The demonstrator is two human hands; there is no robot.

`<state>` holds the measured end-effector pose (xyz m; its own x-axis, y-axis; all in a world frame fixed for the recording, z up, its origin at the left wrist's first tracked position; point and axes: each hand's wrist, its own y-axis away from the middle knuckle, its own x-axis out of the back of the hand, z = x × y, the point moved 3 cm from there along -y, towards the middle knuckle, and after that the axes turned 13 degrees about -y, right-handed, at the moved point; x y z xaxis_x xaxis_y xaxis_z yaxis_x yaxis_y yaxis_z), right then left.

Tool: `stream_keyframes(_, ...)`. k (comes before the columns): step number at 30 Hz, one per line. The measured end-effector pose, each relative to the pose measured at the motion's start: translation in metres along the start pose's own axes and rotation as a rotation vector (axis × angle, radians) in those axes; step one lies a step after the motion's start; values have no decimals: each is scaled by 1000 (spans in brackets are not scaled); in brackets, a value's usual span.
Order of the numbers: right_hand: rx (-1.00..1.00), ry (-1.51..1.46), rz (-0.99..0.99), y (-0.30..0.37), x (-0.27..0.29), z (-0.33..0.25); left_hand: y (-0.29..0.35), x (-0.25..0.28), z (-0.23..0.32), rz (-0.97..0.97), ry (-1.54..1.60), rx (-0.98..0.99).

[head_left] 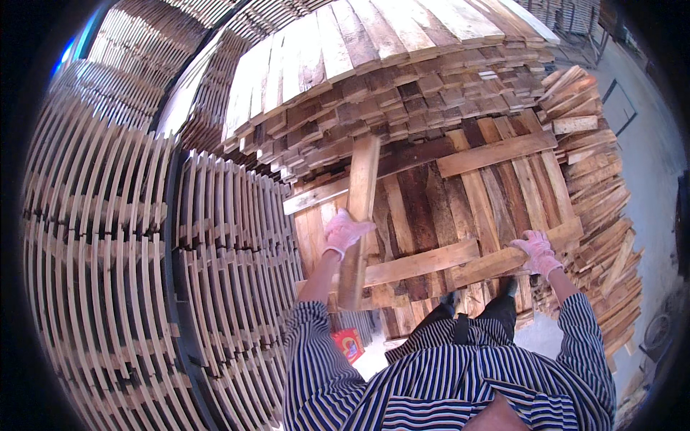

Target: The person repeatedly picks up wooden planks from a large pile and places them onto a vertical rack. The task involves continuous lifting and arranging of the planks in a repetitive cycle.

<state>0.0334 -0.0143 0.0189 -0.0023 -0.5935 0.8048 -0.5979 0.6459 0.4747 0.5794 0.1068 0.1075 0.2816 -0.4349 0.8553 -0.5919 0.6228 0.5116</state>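
Near the center of the frame, a person's left hand point(345, 231) in a thin pink glove is closed around a long, narrow, light-brown wooden plank point(364, 176), which stands nearly upright in the picture across a layer of side-by-side brown boards point(415, 205). Well apart, right of center, the right hand point(536, 253), gloved alike, lies on a flat tan wooden slat point(485, 269) set at a slant; whether its fingers grip the slat or only rest there cannot be told. Just left of that slat, a pale-brown crosswise strip point(424, 261) lies over the boards, and another light wooden crosspiece point(496, 153) spans them higher up. At upper center rises a thick stack of pale, rough-edged planks point(359, 43). Tall racks of thin, slatted timber point(108, 244) fill the left side, while a heap of split wood pieces point(600, 215) lines the right. Below, the person wears a dark-and-white striped shirt point(460, 381); a red packet point(348, 345) shows at lower center.
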Motion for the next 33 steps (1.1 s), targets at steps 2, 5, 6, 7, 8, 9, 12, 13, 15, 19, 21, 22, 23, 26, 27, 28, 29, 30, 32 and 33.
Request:
stream_keyframes(2,9,36,-18,-5,-1,0,-18,-35,-7,-102,195,106)
stream_keyframes(5,-18,59,-30,-2,3,7,-22,-67,20,30,243,255)
stream_keyframes(6,-14,64,-28,-4,4,5,-19,-73,22,137,221,329)
stream_keyframes(7,-7,71,-26,-8,4,2,-21,-76,14,107,283,311)
stream_keyframes(8,-2,77,-33,-7,-2,5,-17,-77,9,105,304,300)
stream_keyframes(9,11,53,-11,-6,-6,8,-13,-78,4,104,326,292)
stream_keyframes(12,53,35,42,-6,-13,16,-9,-66,-28,-16,430,316)
stream_keyframes(13,58,45,60,-4,-16,20,-7,-69,-40,15,413,344)
stream_keyframes(15,7,39,40,-1,-13,18,-8,-67,-64,85,339,397)
stream_keyframes(19,61,14,44,-5,-5,-2,-13,-84,-133,231,353,422)
stream_keyframes(21,14,-10,-9,0,7,-20,-24,-101,-145,285,434,321)
stream_keyframes(22,57,-48,67,2,3,-30,-31,-111,-151,286,437,307)
stream_keyframes(23,101,-87,144,6,-4,-41,-37,-120,-158,288,440,294)
stream_keyframes(26,201,-252,235,-2,-9,-105,-56,-127,-192,227,420,347)
stream_keyframes(27,201,-352,252,-9,-12,-131,-65,-124,-192,222,419,338)
stream_keyframes(28,207,-460,260,-16,-19,-161,-70,-121,-200,215,410,338)
stream_keyframes(29,251,-501,250,-27,-28,-195,-71,-119,-221,226,394,351)
stream_keyframes(30,275,-526,257,-45,-36,-223,-79,-112,-221,225,399,343)
stream_keyframes(32,315,-737,266,-86,-55,-278,-86,-102,-222,214,401,339)
stream_keyframes(33,233,-708,205,-103,-60,-313,-86,-104,-232,229,358,332)
